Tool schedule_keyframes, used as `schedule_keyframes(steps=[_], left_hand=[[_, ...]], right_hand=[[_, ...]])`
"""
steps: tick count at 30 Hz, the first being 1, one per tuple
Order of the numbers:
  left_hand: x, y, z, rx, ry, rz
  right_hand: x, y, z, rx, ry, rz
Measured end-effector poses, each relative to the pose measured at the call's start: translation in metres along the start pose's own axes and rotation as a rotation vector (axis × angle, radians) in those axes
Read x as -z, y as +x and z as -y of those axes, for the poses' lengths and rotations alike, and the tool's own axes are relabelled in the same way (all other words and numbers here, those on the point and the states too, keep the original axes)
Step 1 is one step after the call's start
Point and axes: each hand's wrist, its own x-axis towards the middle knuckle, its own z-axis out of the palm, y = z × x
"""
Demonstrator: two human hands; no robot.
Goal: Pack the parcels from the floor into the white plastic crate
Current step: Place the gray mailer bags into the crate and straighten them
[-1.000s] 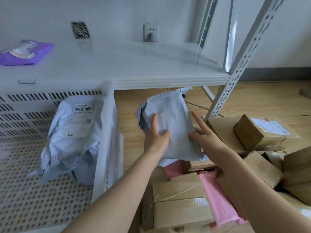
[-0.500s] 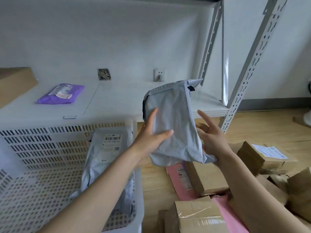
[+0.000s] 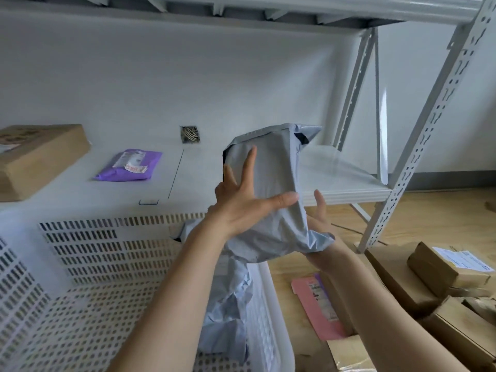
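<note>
Crate (image 3: 150, 237) left of boxes (image 3: 442, 285) (floor).

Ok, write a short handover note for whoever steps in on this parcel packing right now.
Left hand: pressed flat on the near face of the grey bag, fingers spread.
Right hand: under and behind the bag, supporting it.
The bag is held upright in the air, above the right edge of the white crate.
Done: one grey bag in the crate, leaning at its right wall.
Left: put the held bag in, then the pink parcel and the cardboard boxes on the floor.
</note>
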Motion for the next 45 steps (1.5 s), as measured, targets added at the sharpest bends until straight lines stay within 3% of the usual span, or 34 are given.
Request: schedule_keyframes(steps=[5,10,13,18,22,26,29,34,40,45], left_hand=[[0.012,0.005,0.023,0.077,0.056,-0.061],[0.026,0.007,0.043,-0.14,0.037,-0.054],[0.027,0.007,0.051,-0.179,0.052,-0.011],[0.033,0.009,0.061,-0.22,-0.085,0.035],[0.033,0.012,0.066,-0.254,-0.244,0.074],[0.023,0.014,0.062,-0.26,-0.224,0.058],[0.021,0.02,0.053,-0.149,-0.114,0.07],[0.021,0.016,0.051,-0.076,0.115,0.096],[0.026,0.013,0.057,-0.17,0.098,0.084],[0.039,0.009,0.06,-0.134,0.126,0.086]], right_hand=[[-0.022,0.01,-0.013,0.034,-0.006,0.015],[-0.025,0.017,-0.028,-0.01,0.101,-0.107],[-0.024,0.017,-0.033,0.015,0.116,-0.137],[-0.018,0.017,-0.037,0.077,0.054,-0.079],[-0.022,0.02,-0.04,-0.047,0.045,0.048],[-0.026,0.024,-0.039,-0.105,0.149,0.031],[-0.025,0.025,-0.04,-0.032,0.136,-0.031],[-0.031,0.021,-0.033,0.045,0.122,0.025],[-0.039,0.015,-0.025,0.099,0.029,0.057],[-0.053,0.013,-0.019,0.147,-0.055,0.057]])
